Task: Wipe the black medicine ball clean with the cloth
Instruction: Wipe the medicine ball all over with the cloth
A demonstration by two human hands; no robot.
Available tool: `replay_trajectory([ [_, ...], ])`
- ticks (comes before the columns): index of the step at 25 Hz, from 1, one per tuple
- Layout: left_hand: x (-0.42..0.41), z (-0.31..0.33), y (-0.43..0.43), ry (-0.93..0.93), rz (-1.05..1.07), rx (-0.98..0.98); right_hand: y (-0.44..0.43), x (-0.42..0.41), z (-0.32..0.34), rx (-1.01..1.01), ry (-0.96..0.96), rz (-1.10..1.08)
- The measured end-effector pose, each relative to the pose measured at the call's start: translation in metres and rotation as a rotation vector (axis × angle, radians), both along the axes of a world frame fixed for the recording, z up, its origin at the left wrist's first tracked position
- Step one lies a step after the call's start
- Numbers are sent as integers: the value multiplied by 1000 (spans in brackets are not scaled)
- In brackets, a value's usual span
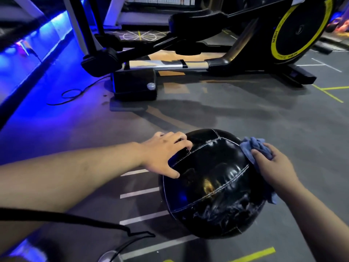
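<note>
Medicine ball [211, 182]: glossy black, pale grey stitched seams.
Cloth [253, 146]: dusty blue.
Floor [245, 118]: dark grey, white and yellow painted lines, blue glow at left.
Exercise machine [294, 29]: black, yellow ring on the wheel.

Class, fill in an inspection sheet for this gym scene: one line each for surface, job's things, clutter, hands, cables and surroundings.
Surface: grey gym floor with white and yellow painted lines; blue light falls on its left part.
Job's things: black medicine ball rests on the floor, glossy, with pale stitched seams; blue cloth is pressed against its upper right side.
Clutter: nothing seen.
Hands: left hand spread on the ball's upper left, steadying it; right hand grips the bunched cloth.
Cables: thin black cable loops on the floor at left; a dark cord crosses the lower left foreground.
Surroundings: black exercise machine with a yellow-ringed wheel stands beyond the ball.
</note>
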State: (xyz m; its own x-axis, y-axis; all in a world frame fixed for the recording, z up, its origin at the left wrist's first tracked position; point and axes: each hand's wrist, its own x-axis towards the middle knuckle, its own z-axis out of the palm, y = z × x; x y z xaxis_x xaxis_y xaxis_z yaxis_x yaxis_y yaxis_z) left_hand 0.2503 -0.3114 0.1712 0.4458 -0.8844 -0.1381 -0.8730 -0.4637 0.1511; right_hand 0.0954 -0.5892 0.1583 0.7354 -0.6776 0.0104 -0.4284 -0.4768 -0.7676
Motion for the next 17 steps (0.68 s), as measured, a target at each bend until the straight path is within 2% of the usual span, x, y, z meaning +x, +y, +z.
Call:
replay_trajectory([
  [3, 3, 2, 13, -32, 22, -21, 21, -3, 10, -13, -76, 29],
  [7, -10, 9, 16, 113, 128, -179, 66, -11, 9, -92, -137, 59],
  [10, -12, 21, 12, 134, 179, -74, 106, -17, 5, -236, -269, 236],
  [13, -10, 22, 25, 137, 188, -55, 122, -20, -5, -439, -320, 375],
  [15, -16, 18, 34, 131, 160, -51, 119, -13, -4, -468, -336, 448],
  [17, -20, 15, 35, 119, 147, -44, 113, 13, 5, -427, -258, 503],
])
